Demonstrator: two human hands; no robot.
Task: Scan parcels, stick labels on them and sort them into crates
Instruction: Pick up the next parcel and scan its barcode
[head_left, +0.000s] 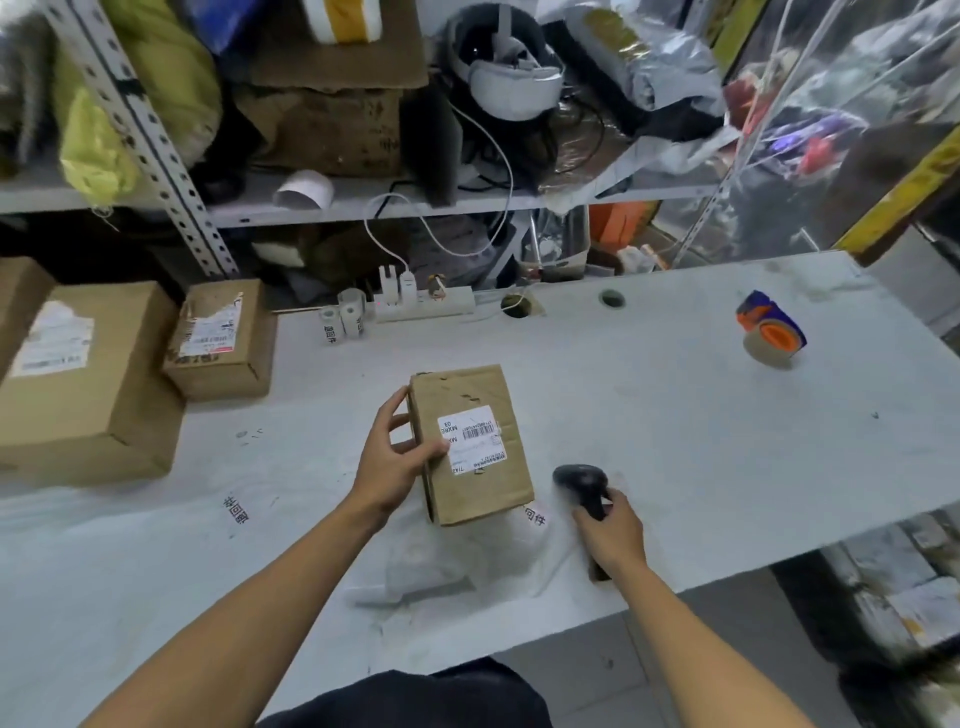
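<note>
Parcel (470, 444) mid tabletop (675, 415), label (471, 439) up; left hand (395, 460) fingers (415, 453) grasping its 9 o'clock edge; right hand (613, 532) fingers clenched round scanner (584, 488) at parcel's 4 o'clock; tape roll (771, 332) at 2 o'clock, well apart

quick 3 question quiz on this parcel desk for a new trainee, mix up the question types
1. True or false: the right hand grips the scanner.
2. Which hand holds the small parcel? A) the left hand B) the right hand C) neither
3. Fill in: the tape roll lies on the ___ far side of the table.

Key: 1 true; 2 A; 3 right
</note>
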